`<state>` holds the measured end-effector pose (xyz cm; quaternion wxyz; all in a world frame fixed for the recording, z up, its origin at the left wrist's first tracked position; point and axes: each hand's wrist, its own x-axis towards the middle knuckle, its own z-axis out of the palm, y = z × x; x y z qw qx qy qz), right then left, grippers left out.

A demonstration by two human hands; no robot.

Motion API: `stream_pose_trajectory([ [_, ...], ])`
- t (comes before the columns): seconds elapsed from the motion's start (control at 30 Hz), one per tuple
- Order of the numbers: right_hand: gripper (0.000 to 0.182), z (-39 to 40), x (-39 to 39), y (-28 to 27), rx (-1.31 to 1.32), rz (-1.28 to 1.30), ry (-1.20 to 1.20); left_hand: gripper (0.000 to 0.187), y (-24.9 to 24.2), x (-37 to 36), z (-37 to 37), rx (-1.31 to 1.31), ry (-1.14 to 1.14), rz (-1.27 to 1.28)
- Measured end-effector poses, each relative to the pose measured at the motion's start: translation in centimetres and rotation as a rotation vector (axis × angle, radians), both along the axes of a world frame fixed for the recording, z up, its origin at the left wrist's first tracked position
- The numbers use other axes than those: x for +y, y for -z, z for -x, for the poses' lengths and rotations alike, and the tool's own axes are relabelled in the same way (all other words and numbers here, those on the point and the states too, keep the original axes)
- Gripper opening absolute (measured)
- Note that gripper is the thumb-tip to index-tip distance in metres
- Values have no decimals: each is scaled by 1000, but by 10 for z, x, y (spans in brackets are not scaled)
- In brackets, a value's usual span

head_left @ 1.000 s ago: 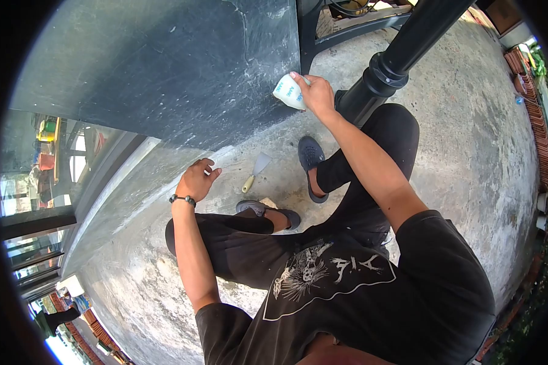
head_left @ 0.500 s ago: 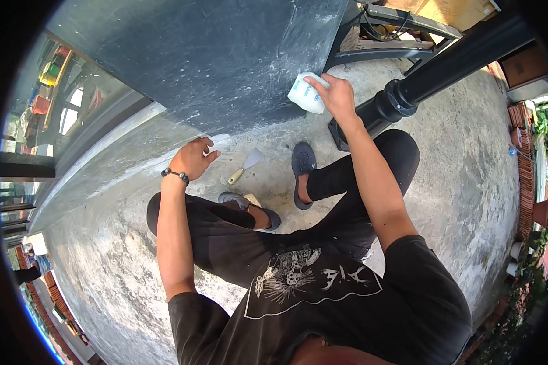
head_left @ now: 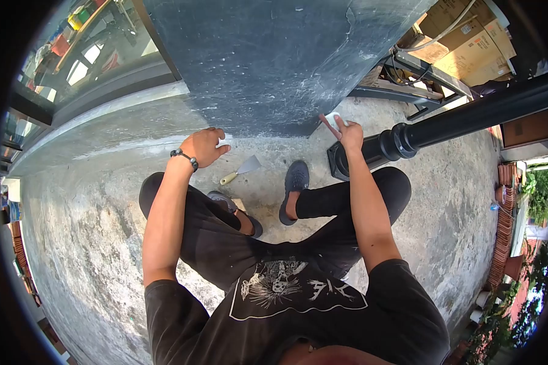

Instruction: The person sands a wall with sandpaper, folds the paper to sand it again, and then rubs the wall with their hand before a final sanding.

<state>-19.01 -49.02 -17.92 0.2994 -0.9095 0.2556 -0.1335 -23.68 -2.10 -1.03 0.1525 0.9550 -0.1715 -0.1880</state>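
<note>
Across the concrete floor (head_left: pixel 103 243), a scraper (head_left: pixel 248 165) lies near your half-open left hand (head_left: pixel 203 148). Your right hand (head_left: pixel 350 134) grips a pad (head_left: pixel 330 121), nearly edge-on and partly hidden, by the dark wall (head_left: pixel 256 67); contact is unclear. Farther off, boxes (head_left: pixel 469 55) are partly cut off.

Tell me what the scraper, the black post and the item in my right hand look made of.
Scraper blade: likely metal, smooth grey. Scraper handle: pale yellow, plastic or painted wood. Post: probably metal painted black, given its soft sheen. Item in your right hand: whitish and reddish-brown, thin-edged; perhaps abrasive paper, too small to settle.
</note>
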Motion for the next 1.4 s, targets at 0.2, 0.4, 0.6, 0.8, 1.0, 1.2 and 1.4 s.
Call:
stream_pose_trajectory([
  [0.2,47,39,83,-50,580,229,-904,46,15,-3,4,-63,49,20],
  [0.4,37,55,136,-170,307,20,-1014,52,9,-22,14,-186,104,273],
  [0.6,39,77,151,-182,95,-133,-1053,33,-23,-51,14,-186,186,533],
  [0.8,38,88,150,-156,-138,-285,-859,29,-13,-59,13,-5,19,705],
  [1.0,40,87,148,-153,-168,-375,-756,20,-11,-62,7,153,-84,743],
  [1.2,42,82,142,-143,-96,-483,-641,22,-7,-61,-1,225,-28,879],
  [1.4,33,80,147,-141,-267,-553,-528,29,-12,-63,-1,322,-30,896],
])
